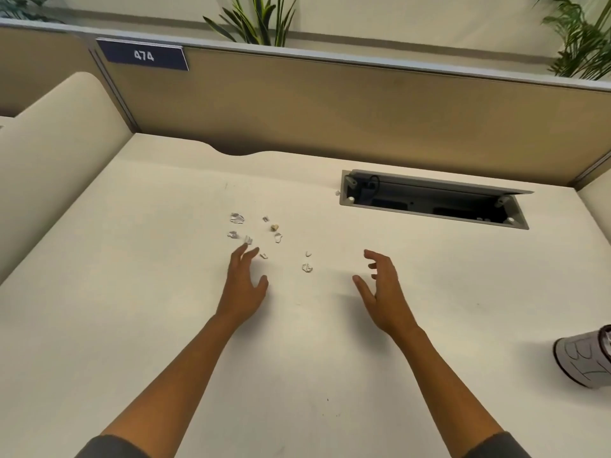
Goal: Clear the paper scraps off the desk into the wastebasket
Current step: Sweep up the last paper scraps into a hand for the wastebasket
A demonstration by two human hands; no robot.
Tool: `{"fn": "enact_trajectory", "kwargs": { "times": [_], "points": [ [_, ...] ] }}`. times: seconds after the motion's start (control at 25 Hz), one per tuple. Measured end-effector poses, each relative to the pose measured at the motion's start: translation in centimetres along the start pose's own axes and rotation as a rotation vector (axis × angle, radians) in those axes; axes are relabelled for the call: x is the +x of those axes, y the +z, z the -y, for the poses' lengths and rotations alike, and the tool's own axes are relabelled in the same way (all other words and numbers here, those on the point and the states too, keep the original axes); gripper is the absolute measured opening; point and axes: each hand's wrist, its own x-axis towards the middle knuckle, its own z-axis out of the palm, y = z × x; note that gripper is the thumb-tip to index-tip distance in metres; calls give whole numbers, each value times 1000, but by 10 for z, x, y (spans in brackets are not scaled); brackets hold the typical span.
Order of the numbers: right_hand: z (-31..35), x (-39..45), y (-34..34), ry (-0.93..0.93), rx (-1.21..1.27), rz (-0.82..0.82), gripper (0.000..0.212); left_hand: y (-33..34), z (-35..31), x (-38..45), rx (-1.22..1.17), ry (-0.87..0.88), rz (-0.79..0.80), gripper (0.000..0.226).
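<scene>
Cubicle workstation seen from my head camera: a pale cream surface (pixel 132 292) bounded at the rear by a tan partition (pixel 330 107) bearing a dark blue plate marked 474 (pixel 144 55), with green plants (pixel 261 18) rising behind it. Set into the surface at the right rear is a grey cable tray (pixel 433 201) with its lid raised, dark cables visible inside. Near the middle of the surface lie the paper scraps (pixel 237 218), small crumpled white bits scattered loosely, one brownish bit (pixel 274 227) among them, and a lone white bit (pixel 337 193) just beside the tray's left end. My left hand (pixel 243 285) hovers palm down with its fingers spread and holding nothing, fingertips just beside the nearest scraps. My right hand (pixel 385 292) is likewise empty, fingers loosely curled and parted, to the right of the cluster; the closest scrap (pixel 307 268) lies between the two hands. Dark sleeves show at both forearms. At the right edge of view, a grey-and-white container (pixel 585 358) is partly cut off; I cannot tell whether it is the wastebasket.
</scene>
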Motion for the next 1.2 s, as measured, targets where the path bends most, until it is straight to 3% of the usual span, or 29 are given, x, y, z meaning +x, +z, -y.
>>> {"fn": "enact_trajectory", "kwargs": {
  "times": [0.16, 0.36, 0.48, 0.72, 1.0, 1.2],
  "points": [
    [19, 22, 35, -37, -40, 115, 53, -20, 21, 45, 96, -40, -7, 63],
    [33, 37, 76, -23, -142, 334, 87, -26, 34, 85, 101, -202, 61, 90],
    [40, 46, 98, -67, -287, 408, 96, -26, 39, 102, 98, -225, 125, 97],
    [58, 77, 125, -152, -397, 497, 88, -25, 39, 102, 256, 23, 179, 76],
    [83, 127, 131, -128, -213, 495, 66, -21, 31, 99, 223, 54, 150, 72],
    [91, 159, 135, -180, -315, 551, 54, -23, 31, 121, 416, 47, 232, 60]
  ]
}}
